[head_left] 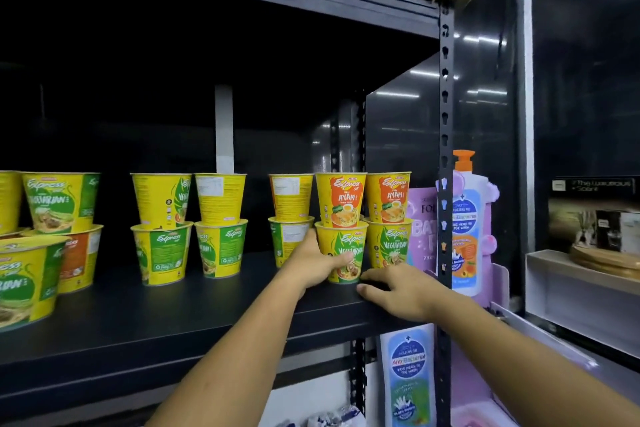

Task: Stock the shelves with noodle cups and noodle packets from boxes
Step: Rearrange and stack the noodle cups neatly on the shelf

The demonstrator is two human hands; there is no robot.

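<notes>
From the head camera: two-high stacks of glossy, tapered yellow cups (220,198) stand left of the slotted steel post (445,135), gaps between them, so I'd say part-stocked; no packets visible. Left hand (313,265) grips the lower Vegetarian cup (341,241) near the post; right hand (398,291) rests slack on the matte black shelf (156,319), holding nothing.

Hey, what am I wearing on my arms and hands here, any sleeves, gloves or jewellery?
Nothing worn shows. The left hand and right hand have no gloves or rings, and the left forearm and right forearm are bare to the frame's edge: no sleeves, watch or bracelet.
</notes>
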